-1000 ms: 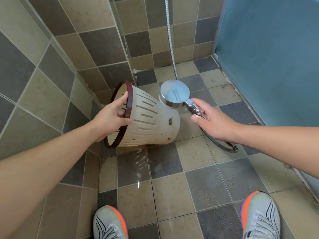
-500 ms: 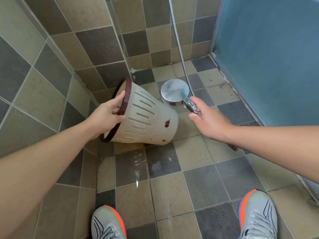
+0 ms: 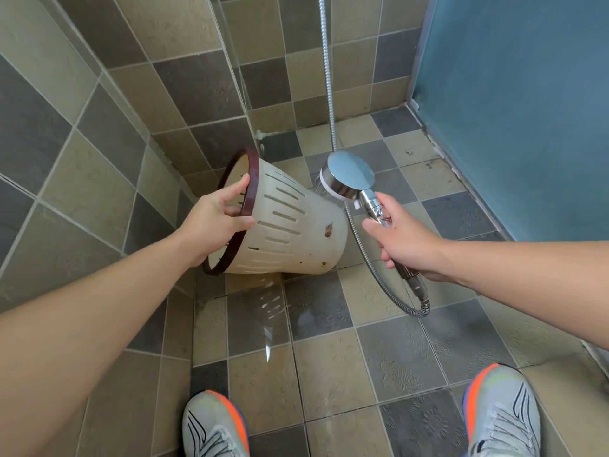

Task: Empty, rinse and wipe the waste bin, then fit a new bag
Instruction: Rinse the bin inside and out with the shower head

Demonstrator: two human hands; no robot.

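A cream slotted waste bin [image 3: 290, 225] with a dark brown rim lies tilted on its side, base resting on the tiled floor, mouth facing left toward me. Brown dirt spots mark its lower side. My left hand [image 3: 214, 222] grips the rim, fingers inside the mouth and thumb outside. My right hand [image 3: 400, 237] holds the chrome handle of a shower head [image 3: 347, 174], whose round face points down at the bin's base. A faint spray shows between the shower head and the bin.
The metal shower hose [image 3: 372, 265] loops on the floor behind my right hand and rises along the back wall. Tiled walls close in at left and back; a blue frosted panel [image 3: 514, 103] stands at right. The floor [image 3: 273, 311] is wet. My shoes [image 3: 502, 413] stand below.
The bin has rolled a little in my left hand, bringing the brown spots further round. The shower head has shifted slightly toward the bin's base, and spray is visible now.
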